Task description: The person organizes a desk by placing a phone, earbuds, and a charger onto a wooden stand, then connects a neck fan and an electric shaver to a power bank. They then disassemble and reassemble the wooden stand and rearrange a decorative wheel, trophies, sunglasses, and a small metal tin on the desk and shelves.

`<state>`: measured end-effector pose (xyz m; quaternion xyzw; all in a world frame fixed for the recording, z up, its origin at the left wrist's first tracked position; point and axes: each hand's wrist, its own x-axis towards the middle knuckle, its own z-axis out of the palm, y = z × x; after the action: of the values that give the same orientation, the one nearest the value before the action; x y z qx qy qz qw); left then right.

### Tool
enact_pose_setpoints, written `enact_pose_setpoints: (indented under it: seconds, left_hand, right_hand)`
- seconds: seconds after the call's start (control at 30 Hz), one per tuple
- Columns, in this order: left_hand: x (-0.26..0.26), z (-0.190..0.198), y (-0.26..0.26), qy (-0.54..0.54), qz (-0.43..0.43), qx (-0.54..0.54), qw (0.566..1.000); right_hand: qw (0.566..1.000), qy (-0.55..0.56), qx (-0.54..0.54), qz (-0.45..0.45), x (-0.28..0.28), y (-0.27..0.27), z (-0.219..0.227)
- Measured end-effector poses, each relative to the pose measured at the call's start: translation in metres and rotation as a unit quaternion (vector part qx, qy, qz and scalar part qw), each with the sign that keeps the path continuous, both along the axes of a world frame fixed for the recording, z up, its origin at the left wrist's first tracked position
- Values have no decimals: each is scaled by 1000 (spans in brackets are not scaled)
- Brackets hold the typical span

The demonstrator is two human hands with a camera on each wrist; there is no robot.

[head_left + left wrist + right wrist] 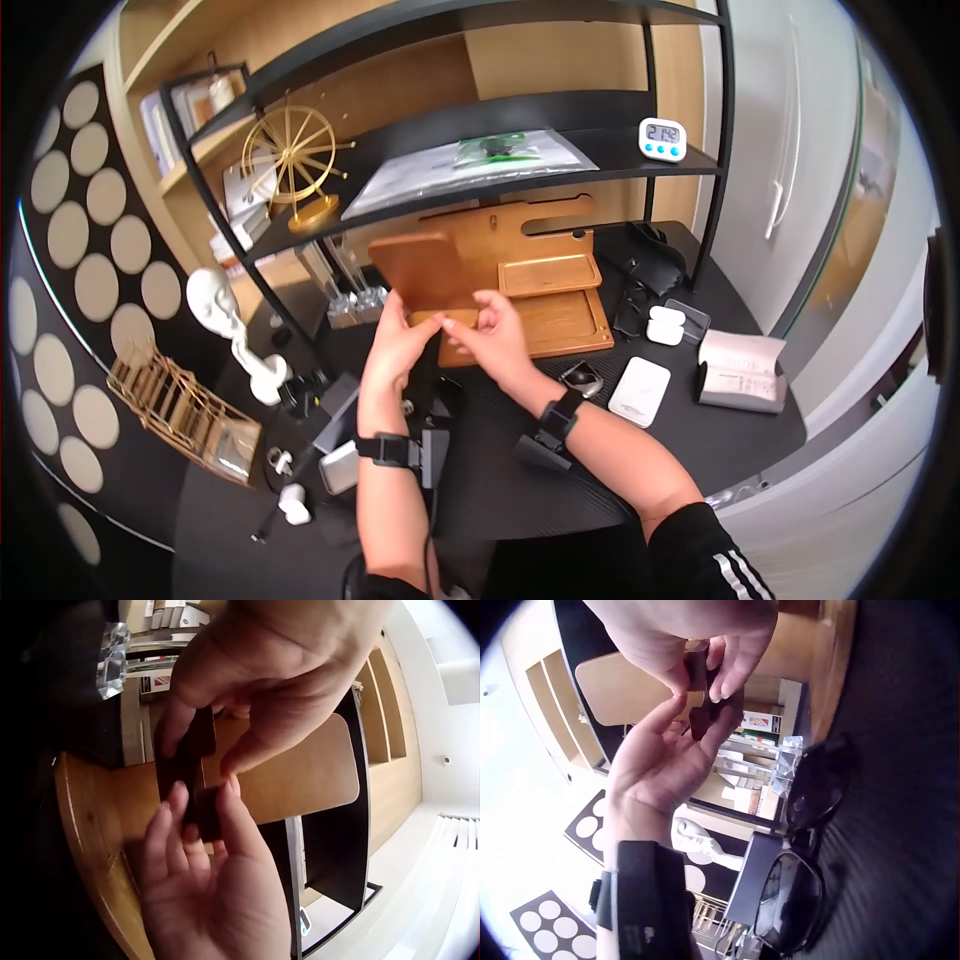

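Both hands hold a brown wooden panel (415, 262) with rounded corners, tilted up above the desk. My left hand (394, 345) grips its lower left side. My right hand (497, 340) pinches the lower right side, and the two thumb tips meet at the middle. In the left wrist view the panel (300, 776) shows a broad flat face with a dark ledge (191, 769) at its lower end, the fingers curled around that ledge. Just behind the hands stands a wooden desk organizer (480, 235) with a raised small tray (548, 274).
Right of the organizer lie a black pouch (650, 262), an earbud case (665, 325), a watch (581, 378), a white power bank (640, 391) and an open grey case (742, 372). Sunglasses (791, 892) lie near the hands. A black shelf (480, 190) with a timer (662, 140) spans the back.
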<state>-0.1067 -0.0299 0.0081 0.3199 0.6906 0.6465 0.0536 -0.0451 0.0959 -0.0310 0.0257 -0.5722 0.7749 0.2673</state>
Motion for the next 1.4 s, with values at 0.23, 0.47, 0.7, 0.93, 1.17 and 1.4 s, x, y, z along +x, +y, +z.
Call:
enact_pose_setpoints:
  seconds: [0.23,0.47,0.7,0.93,1.17,1.4]
  left_hand:
    - [-15,-10,13,-175,132,163,962]
    - [-8,-31,33,-200,142,241,939]
    - [-3,-40,34,-228,122,239,936]
    - [-8,-47,37,-191,175,180,949]
    - [-24,-59,31,-239,165,152,945]
    - [-15,-52,33,-217,117,183,952]
  right_hand:
    - [995,16,59,-79,-51,-17,-33]
    - [993,-19,-30,-113,-54,3,-37]
    - [992,-9,-92,-88,-46,9,-33]
    - [993,-80,-43,-75,-44,13,-28]
    - [996,-83,-23,-25,-38,16,-26]
    - [994,-62,-85,29,-33,21,-25]
